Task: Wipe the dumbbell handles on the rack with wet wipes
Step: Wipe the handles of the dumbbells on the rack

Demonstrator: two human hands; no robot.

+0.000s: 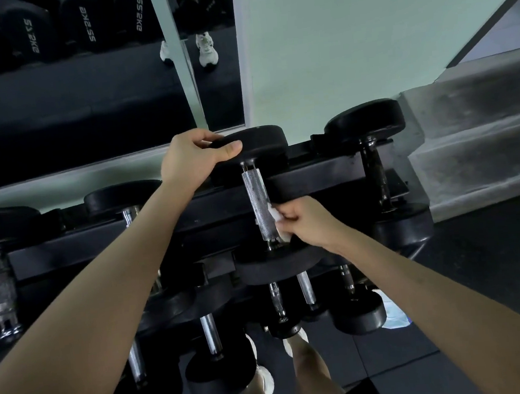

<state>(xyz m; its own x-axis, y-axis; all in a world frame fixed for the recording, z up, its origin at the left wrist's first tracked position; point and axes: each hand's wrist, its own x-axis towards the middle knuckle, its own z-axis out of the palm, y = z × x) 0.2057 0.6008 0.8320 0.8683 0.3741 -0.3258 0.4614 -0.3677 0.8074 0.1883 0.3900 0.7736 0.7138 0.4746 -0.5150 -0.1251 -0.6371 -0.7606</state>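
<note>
My left hand (197,153) grips the dumbbell head (256,140) — heavy, I reckon — and my right hand (305,221) pinches a limp wet wipe (274,213) against the knurled handle (256,202)

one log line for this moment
phase: wiping | left hand: grips far dumbbell head | right hand: holds wet wipe against handle

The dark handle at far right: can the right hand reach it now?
Probably yes: the right hand, pinching the wipe, is at the neighbouring handle, and nothing stands between it and the dark handle.
</note>
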